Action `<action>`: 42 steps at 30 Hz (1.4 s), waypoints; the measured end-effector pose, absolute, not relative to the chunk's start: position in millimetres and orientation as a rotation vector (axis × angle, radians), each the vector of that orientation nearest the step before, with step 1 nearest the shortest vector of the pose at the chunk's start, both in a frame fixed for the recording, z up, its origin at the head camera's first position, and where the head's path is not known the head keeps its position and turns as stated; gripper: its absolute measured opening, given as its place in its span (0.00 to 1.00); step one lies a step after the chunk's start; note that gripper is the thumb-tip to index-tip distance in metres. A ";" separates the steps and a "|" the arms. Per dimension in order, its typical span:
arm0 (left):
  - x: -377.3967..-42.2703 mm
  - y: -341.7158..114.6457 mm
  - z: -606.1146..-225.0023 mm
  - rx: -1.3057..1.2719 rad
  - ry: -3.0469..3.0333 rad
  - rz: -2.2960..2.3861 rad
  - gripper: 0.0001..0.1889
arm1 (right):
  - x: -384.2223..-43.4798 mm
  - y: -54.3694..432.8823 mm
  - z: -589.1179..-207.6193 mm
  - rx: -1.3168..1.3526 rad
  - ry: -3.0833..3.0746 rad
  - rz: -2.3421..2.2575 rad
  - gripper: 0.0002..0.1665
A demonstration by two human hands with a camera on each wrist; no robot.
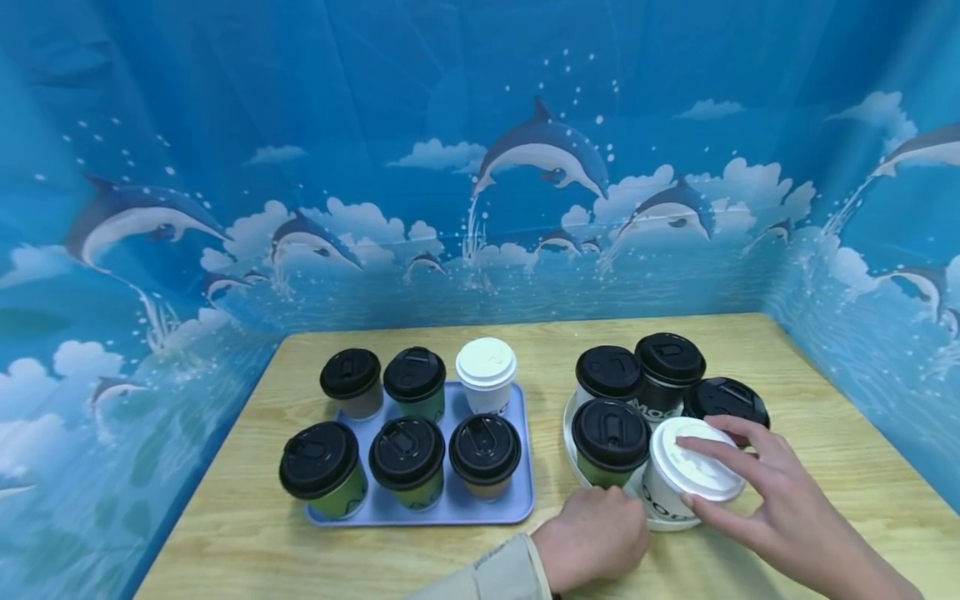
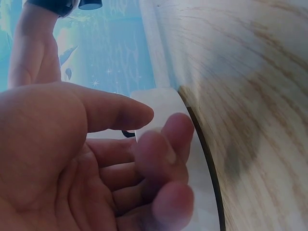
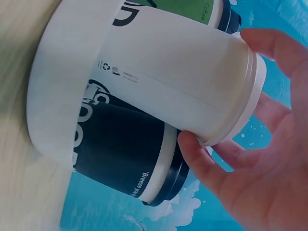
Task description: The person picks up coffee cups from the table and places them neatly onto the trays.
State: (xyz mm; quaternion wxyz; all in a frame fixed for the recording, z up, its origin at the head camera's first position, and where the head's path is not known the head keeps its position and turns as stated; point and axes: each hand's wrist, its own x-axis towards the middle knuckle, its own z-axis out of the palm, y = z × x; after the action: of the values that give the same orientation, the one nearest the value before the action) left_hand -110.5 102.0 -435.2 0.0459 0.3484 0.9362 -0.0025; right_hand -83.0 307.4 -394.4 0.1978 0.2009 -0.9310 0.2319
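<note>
My right hand (image 1: pixel 772 492) holds a white paper coffee cup (image 1: pixel 663 492) by its white lid (image 1: pixel 697 460), thumb and fingers spread around the lid's edge. In the right wrist view the cup (image 3: pixel 178 67) stands inside a white round tray (image 3: pixel 57 91), leaning against a black cup (image 3: pixel 120 144). My left hand (image 1: pixel 596 533) is at the tray's near rim (image 1: pixel 671 525), below a green cup with a black lid (image 1: pixel 611 437). From the left wrist, its fingers (image 2: pixel 168 207) look loosely curled, with nothing between them and the tray wall (image 2: pixel 202 192) just behind.
Left of the white tray lies a lavender rectangular tray (image 1: pixel 525 492) bearing several lidded cups, one with a white lid (image 1: pixel 486 362). More black-lidded cups (image 1: pixel 670 358) crowd the white tray. Behind the wooden table (image 1: pixel 247 533) hangs a blue dolphin-printed curtain (image 1: pixel 420 75).
</note>
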 end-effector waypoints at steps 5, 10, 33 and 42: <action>-110.9 100.6 -434.5 1.087 2.864 0.006 0.17 | -81.8 308.3 -395.6 0.525 -2.622 0.600 0.38; -110.8 99.7 -434.3 1.116 2.869 0.010 0.17 | -80.3 310.4 -393.7 0.511 -2.611 0.585 0.39; -112.6 98.9 -433.7 1.133 2.832 0.042 0.17 | -79.0 301.6 -392.3 0.490 -2.719 0.424 0.37; -111.2 90.4 -433.9 1.245 2.794 0.008 0.13 | -74.8 299.1 -393.7 0.468 -2.714 0.448 0.37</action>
State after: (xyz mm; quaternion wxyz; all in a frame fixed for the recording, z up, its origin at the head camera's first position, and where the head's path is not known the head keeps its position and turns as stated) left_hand -111.2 90.4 -433.9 0.0412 0.4067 0.9126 0.0027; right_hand -74.8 299.1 -393.7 0.1749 0.1650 -0.9577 0.1582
